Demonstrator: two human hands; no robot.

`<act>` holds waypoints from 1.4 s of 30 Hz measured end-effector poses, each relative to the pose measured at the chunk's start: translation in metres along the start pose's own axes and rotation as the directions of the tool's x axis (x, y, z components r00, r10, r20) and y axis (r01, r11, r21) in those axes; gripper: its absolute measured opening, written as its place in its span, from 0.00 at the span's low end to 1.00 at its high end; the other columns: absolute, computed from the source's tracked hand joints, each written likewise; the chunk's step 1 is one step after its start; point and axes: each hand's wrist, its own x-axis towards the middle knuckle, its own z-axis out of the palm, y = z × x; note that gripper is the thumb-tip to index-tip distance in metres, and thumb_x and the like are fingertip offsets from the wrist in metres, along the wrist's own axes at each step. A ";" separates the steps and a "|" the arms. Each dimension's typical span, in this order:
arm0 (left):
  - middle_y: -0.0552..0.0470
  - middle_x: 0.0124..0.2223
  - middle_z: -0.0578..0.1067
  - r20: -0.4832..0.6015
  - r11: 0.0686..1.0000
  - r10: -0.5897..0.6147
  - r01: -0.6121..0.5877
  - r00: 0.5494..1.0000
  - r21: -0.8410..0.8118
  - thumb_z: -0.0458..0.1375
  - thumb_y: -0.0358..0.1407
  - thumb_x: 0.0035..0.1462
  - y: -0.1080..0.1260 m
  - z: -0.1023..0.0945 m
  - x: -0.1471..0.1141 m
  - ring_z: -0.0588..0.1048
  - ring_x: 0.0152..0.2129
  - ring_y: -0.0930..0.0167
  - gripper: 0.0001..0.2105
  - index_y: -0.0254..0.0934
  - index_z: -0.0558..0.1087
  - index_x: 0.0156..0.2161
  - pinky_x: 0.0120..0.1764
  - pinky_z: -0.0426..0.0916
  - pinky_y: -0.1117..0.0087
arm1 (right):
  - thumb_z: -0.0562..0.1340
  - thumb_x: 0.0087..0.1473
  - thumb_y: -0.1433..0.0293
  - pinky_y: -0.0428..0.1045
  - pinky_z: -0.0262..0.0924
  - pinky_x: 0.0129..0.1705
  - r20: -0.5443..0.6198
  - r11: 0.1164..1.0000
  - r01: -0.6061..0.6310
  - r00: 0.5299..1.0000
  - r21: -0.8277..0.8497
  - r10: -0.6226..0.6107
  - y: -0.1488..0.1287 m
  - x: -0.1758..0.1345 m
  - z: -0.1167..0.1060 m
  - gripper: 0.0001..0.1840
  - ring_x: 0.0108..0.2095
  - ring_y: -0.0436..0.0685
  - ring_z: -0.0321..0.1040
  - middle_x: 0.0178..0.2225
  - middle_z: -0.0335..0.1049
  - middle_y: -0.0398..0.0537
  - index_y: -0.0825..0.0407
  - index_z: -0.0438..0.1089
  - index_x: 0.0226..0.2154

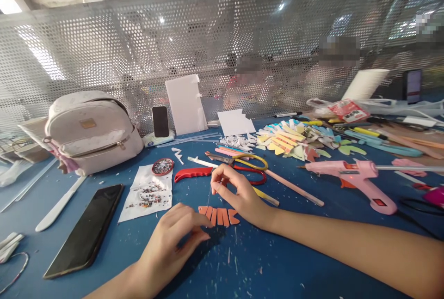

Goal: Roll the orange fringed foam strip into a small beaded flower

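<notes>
A small orange fish-shaped cutout [222,216], made of several strips side by side, lies on the blue table in front of me. My left hand [175,234] is at its left end, index finger at its edge and thumb apart below. Above it, my right hand [239,192] has thumb and fingers pinched on a thin strand [208,197] running down to the fish's left end; whether this is thread or a fine needle I cannot tell. Just behind lie yellow-and-red-handled scissors [255,160] and a red-handled tool [194,174].
A dark phone [85,229] and a paper with dark bits [147,197] lie left, before a pale backpack [90,132]. A pink glue gun [350,174] is at right. Colourful cutouts [287,139] are piled behind, near a perforated screen [208,49].
</notes>
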 end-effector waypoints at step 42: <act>0.53 0.38 0.82 0.010 0.707 -0.485 0.386 0.874 0.593 0.56 0.38 0.58 -0.098 -0.083 0.006 0.78 0.35 0.60 0.09 0.44 0.79 0.33 0.46 0.59 0.60 | 0.62 0.60 0.73 0.49 0.60 0.39 0.323 0.946 0.284 0.920 -0.157 -0.222 -0.003 -0.002 0.000 0.05 0.34 0.52 0.64 0.31 0.73 0.44 0.53 0.70 0.32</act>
